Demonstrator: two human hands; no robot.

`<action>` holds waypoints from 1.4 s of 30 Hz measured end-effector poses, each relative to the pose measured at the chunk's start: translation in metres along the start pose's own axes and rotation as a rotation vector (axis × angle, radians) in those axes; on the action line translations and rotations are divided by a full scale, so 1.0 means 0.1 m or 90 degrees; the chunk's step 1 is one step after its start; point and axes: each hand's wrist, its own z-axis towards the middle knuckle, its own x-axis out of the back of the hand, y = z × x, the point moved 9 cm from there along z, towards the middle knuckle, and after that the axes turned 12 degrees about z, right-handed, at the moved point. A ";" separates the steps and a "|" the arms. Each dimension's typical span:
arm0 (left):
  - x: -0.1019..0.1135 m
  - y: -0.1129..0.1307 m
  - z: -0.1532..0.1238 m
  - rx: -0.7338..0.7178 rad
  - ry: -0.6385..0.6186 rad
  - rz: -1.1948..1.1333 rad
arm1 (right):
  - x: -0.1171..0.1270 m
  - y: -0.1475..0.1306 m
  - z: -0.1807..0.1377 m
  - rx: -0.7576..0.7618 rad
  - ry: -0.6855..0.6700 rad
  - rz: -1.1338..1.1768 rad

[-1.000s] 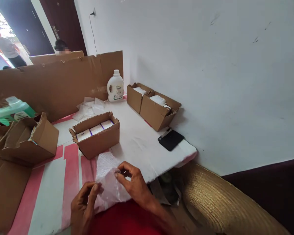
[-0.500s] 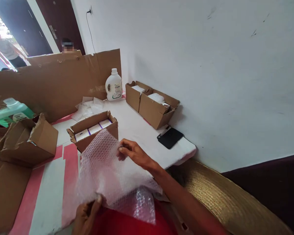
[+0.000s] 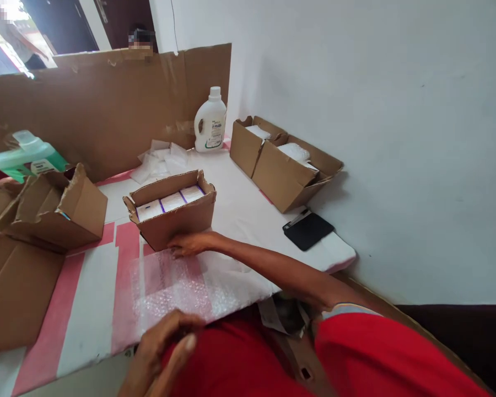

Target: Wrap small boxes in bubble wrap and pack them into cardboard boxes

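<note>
A sheet of bubble wrap (image 3: pixel 177 284) lies spread flat on the pink and white table (image 3: pixel 86 298) in front of me. My right hand (image 3: pixel 190 243) rests flat on the sheet's far edge, fingers stretched out, just below a small open cardboard box (image 3: pixel 171 215) holding white cartons with purple stripes. My left hand (image 3: pixel 165 344) is at the sheet's near edge by my red shirt, fingers curled loosely over the table's edge; whether it grips the wrap is unclear.
Two open cardboard boxes (image 3: pixel 287 165) stand by the white wall. A white jug (image 3: pixel 210 122) and loose plastic bags (image 3: pixel 159 160) sit before a cardboard screen (image 3: pixel 107 105). A black wallet (image 3: pixel 308 229) lies at right. More boxes (image 3: pixel 53 207) and a green bottle (image 3: pixel 25 157) sit left.
The bubble wrap, held up and unfolded between both hands before, now lies flat on the table. My right hand has moved forward onto its far edge.
</note>
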 end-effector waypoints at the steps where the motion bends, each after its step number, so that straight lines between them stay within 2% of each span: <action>1: 0.05 -0.01 0.15 -0.032 0.016 0.080 | 0.04 -0.05 -0.07 -0.008 0.017 -0.033; 4: 0.27 -0.26 0.48 -0.123 0.189 0.291 | 0.15 -0.34 -0.43 -0.035 0.131 -0.271; 5: 0.27 -0.41 0.56 -0.132 0.219 0.335 | 0.14 -0.49 -0.56 -0.031 0.186 -0.368; 7: 0.23 -0.71 0.66 -0.131 0.253 0.399 | -0.06 -0.82 -0.75 0.028 0.275 -0.474; 9: 0.17 -0.97 0.71 -0.109 0.264 0.436 | -0.45 -0.99 -0.76 0.129 0.284 -0.447; 10: 0.14 -1.05 0.72 -0.099 0.267 0.447 | -0.66 -0.99 -0.70 0.171 0.275 -0.412; 12: 0.07 -1.16 0.73 -0.094 0.263 0.457 | -0.96 -0.78 -0.52 0.176 0.278 -0.377; 15: -0.03 -1.21 0.73 -0.131 0.247 0.508 | -1.08 -0.25 -0.29 0.094 0.331 -0.357; 17: -0.08 -1.22 0.73 -0.162 0.245 0.577 | -1.03 0.05 -0.29 0.066 0.347 -0.345; 20: -0.12 -1.23 0.72 -0.169 0.251 0.647 | -0.87 0.40 -0.50 0.030 0.343 -0.336; 23: -0.09 -1.20 0.69 -0.147 0.242 0.653 | -0.60 0.71 -0.86 -0.050 0.354 -0.338; 28: 0.12 -1.29 0.63 -0.048 0.231 0.642 | -0.11 1.10 -1.58 -0.240 0.456 -0.326; 31: 0.24 -1.40 0.60 -0.008 0.236 0.645 | 0.00 1.15 -1.82 -0.262 0.501 -0.333; 35: 0.26 -1.46 0.59 -0.002 0.236 0.656 | 0.00 1.15 -1.90 -0.256 0.540 -0.331; 38: 0.25 -1.40 0.59 -0.012 0.262 0.670 | 0.02 1.11 -1.84 -0.254 0.556 -0.326; 42: 0.29 -1.18 0.62 -0.075 0.311 0.666 | 0.11 0.97 -1.60 -0.193 0.558 -0.293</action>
